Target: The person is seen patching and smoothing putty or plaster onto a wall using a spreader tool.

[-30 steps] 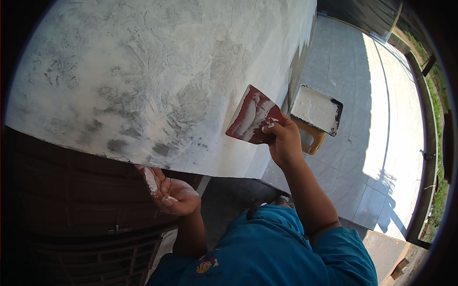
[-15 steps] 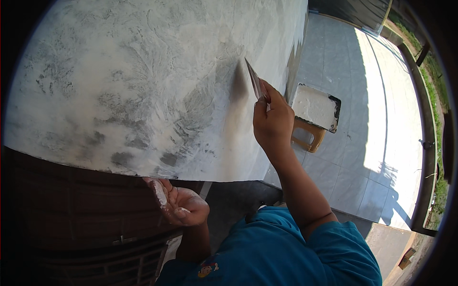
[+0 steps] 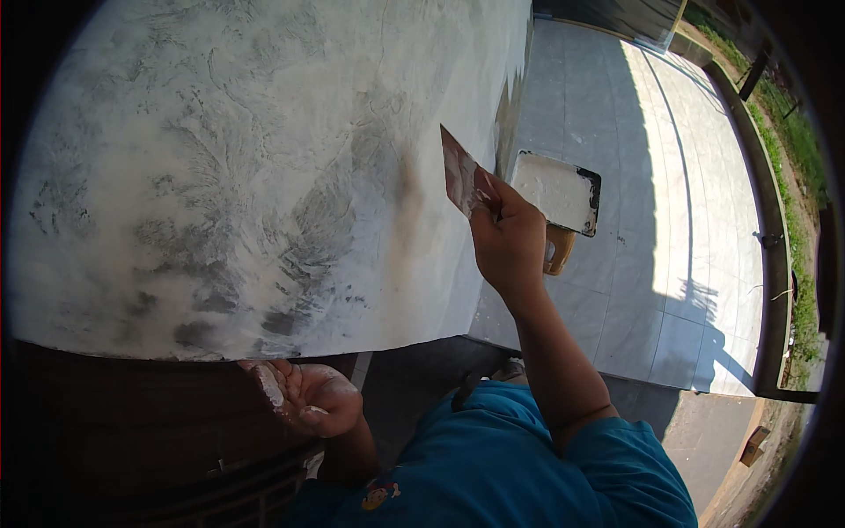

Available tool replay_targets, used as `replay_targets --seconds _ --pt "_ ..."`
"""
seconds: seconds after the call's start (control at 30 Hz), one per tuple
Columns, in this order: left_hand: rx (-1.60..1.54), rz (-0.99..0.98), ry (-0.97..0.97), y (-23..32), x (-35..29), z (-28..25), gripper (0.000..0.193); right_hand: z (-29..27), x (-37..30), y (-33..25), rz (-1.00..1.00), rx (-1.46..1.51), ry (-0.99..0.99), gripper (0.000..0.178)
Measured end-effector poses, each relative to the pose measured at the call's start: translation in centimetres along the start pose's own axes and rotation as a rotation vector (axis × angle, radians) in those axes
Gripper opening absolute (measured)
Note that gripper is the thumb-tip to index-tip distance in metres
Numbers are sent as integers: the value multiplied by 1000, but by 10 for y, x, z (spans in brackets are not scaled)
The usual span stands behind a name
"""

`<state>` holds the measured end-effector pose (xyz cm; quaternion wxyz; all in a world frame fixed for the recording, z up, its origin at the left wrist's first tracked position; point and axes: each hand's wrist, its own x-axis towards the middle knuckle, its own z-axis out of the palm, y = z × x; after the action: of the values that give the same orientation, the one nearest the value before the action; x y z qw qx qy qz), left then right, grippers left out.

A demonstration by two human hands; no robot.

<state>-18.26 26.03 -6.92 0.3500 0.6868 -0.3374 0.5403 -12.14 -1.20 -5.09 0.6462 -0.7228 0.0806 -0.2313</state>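
Observation:
My right hand [image 3: 510, 242] grips a putty scraper [image 3: 461, 174], its thin flat blade smeared with white and its corner pointing up. The blade is in front of a wall surface [image 3: 264, 176] coated in patchy white putty over grey; whether it touches the wall I cannot tell. Lower left, below the wall's bottom edge, my left hand [image 3: 321, 400] is turned palm up with fingers loosely apart. White putty clings to its fingers and thumb, and no tool shows in it. Its fingertips reach the wall's edge and are partly hidden.
Right of my right hand, a black-rimmed tray [image 3: 598, 195] of white putty rests on a tan plastic stool [image 3: 561, 249]. Grey tiles [image 3: 607, 290] cover the floor, partly sunlit. A low ledge [image 3: 773, 264] runs along the far right. Dark panelling [image 3: 114, 414] lies lower left.
The scraper has turned from nearly edge-on to showing its flat face, and my right hand has shifted right along the wall. My left hand keeps its pose. The whole view has swung slightly.

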Motion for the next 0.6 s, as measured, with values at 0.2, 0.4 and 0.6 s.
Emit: replay_targets --seconds 0.2,0.4,0.6 --pt "2 77 -3 -4 2 6 59 53 -56 -2 -239 -146 -202 50" --pt "105 -64 32 13 8 4 57 4 -19 -11 -5 -14 8 39" --pt "-4 144 41 -1 11 21 58 56 -26 -2 -427 -158 -106 52"
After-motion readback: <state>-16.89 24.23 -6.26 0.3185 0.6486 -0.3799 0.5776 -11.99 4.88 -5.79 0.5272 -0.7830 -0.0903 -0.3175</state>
